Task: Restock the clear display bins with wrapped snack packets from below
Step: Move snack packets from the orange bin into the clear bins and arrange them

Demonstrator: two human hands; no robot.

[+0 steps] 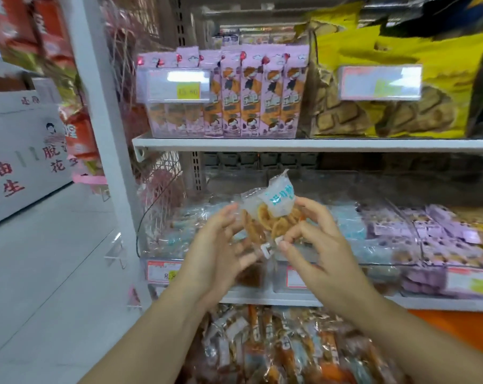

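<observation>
Far left of your left grip [216, 245], a white box [18, 151] carries red characters, 花生 among them. Bare floor [54, 273] lies open between it and the white post [102, 106]. Your left grip is spread, its fingers fairly straight and blurred, against the left side of a bunch of packets [270, 217]. The packets sit between both grips, raised in front of the clear bin [162, 253], whose front wall stands just beyond your left grip. The lower tag [162, 273] on it reads "8." and then blurs. Blue print on the top packet is too smeared to read. Your right grip [317, 245] pinches the bunch's lower edge between thumb and forefinger. Above both grips, past the shelf edge [345, 144], pink packs [251, 92] stand beside an upper tag [189, 91] marked "15.80". Yellow bags [400, 51] sit up and right. Below your grips lies wrapped stock [276, 353].
</observation>
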